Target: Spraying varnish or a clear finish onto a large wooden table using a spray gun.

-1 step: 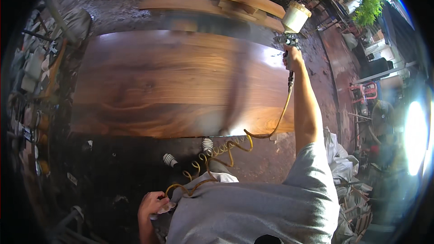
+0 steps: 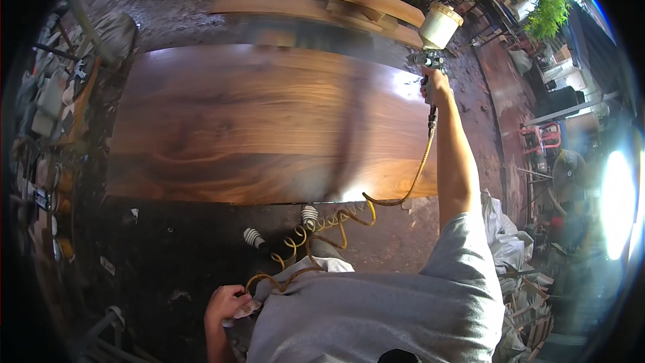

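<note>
Head view: the right hand (image 2: pixel 440 87), fingers wrapped tight, holds a spray gun (image 2: pixel 434 62) at one o'clock, near a wooden panel (image 2: pixel 255 121); rigid and probably top-heavy, the gun is best gripped below its cup (image 2: pixel 441 25), while at seven o'clock the left hand (image 2: pixel 228 301) half-curls by a cloth (image 2: pixel 247 308), its hold unclear

Large rectangular brown wooden panel (image 2: pixel 255 121), lying flat, grain running lengthwise. Surface glossy: bright glare at far right corner and near edge, dark shadow band across right half. Uneven ground (image 2: pixel 386 249) around it, near-black toward left, browner toward right. On ground: striped slip-on sandals (image 2: pixel 253 237), pale scraps (image 2: pixel 107 265) at left, crumpled whitish sacks (image 2: pixel 507 242) at right.
</note>
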The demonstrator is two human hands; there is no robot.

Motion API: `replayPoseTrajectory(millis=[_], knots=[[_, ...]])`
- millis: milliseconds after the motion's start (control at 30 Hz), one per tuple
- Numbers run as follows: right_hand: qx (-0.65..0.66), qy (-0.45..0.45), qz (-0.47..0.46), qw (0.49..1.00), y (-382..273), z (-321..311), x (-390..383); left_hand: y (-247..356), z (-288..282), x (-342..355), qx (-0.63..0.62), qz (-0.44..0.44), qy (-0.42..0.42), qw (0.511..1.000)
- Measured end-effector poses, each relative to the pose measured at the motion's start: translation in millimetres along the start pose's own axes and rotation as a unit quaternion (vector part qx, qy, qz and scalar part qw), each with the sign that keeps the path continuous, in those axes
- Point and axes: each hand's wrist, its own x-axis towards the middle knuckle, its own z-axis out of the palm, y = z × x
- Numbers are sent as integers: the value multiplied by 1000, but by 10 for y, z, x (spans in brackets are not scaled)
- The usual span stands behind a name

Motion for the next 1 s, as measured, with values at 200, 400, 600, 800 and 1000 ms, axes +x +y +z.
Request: replayPoseTrajectory(millis=[200,400,600,800,1000], knots=[[53,-12,1,999,-16,-52,-98,87,-2,-320,6,-13,13,1000],[71,-34,4,997,-30,-36,-94,233,95,-381,25,-18,29,999],[69,-57,-1,996,-101,-87,-188,344,263,-441,-6,-28,55,998],[73,-70,7,995,-175,-54,-433,349,147,-525,-2,-27,26,999],[91,-84,26,992,-267,-10,-705,325,-18,-709,12,-19,20,1000]])
